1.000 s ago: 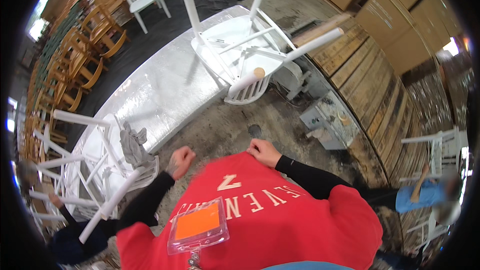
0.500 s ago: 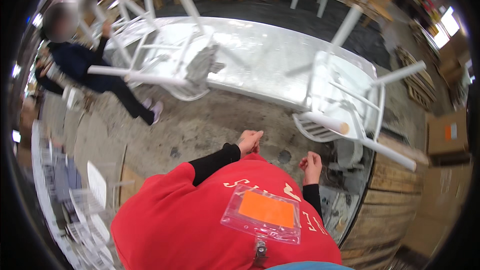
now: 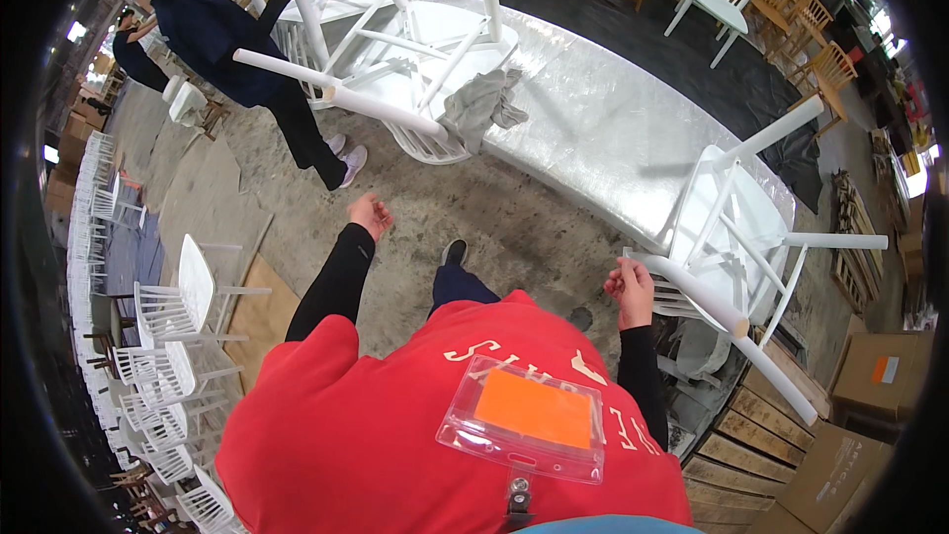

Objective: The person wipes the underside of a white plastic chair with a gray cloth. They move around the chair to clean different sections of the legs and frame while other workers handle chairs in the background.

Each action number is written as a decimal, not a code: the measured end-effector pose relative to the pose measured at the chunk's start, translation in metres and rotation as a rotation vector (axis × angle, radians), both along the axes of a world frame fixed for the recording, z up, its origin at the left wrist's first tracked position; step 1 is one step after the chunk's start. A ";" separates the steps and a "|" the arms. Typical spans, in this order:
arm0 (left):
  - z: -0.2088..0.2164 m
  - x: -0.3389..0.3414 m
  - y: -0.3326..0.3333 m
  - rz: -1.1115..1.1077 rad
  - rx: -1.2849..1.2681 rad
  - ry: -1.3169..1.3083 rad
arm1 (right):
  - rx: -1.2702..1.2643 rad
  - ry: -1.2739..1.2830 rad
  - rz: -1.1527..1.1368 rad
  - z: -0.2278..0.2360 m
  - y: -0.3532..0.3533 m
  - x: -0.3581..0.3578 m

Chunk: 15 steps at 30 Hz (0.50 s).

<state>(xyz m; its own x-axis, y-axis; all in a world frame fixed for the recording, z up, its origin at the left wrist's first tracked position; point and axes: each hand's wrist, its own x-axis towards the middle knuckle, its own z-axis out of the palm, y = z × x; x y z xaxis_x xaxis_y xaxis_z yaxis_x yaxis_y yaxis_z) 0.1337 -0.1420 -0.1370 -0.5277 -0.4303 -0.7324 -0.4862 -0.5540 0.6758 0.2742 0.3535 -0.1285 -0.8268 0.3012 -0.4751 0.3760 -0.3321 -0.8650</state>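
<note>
Nearby, saw right hand [image 3: 631, 295] narrowly curled at two o'clock, couldn't tell whether gripping anything; saw left hand [image 3: 371, 218] loosely cupped at eleven, apparently empty. Beyond, also at two, found upturned white spindle-back chair [image 3: 732, 252]; judged stiff, lightish, smooth, best gripped by legs [image 3: 840, 240].

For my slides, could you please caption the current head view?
Left hand and right hand apart, before a shiny table bearing upturned white chairs, grey cloth against one.

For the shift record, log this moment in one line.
left hand: loosely curled, nothing visible held; right hand: near right upturned white chair, contact unclear; grey cloth: on left upturned white chair
</note>
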 end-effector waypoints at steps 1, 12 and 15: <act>0.002 -0.009 -0.018 0.007 0.025 0.006 | 0.011 -0.011 0.031 -0.001 -0.012 -0.015; 0.014 -0.161 -0.189 0.056 0.043 0.248 | 0.984 0.335 0.387 -0.055 -0.191 -0.314; 0.030 -0.189 -0.236 0.006 0.070 0.262 | 1.195 0.340 0.470 -0.063 -0.241 -0.393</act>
<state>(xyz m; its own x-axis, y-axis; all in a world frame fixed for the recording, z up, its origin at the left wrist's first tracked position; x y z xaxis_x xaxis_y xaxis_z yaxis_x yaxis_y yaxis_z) -0.0548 -0.3776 -0.1071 -0.7006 -0.3868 -0.5997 -0.2967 -0.6064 0.7378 -0.1186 0.1125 -0.1917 -0.9906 0.0408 0.1303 -0.0469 0.7947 -0.6052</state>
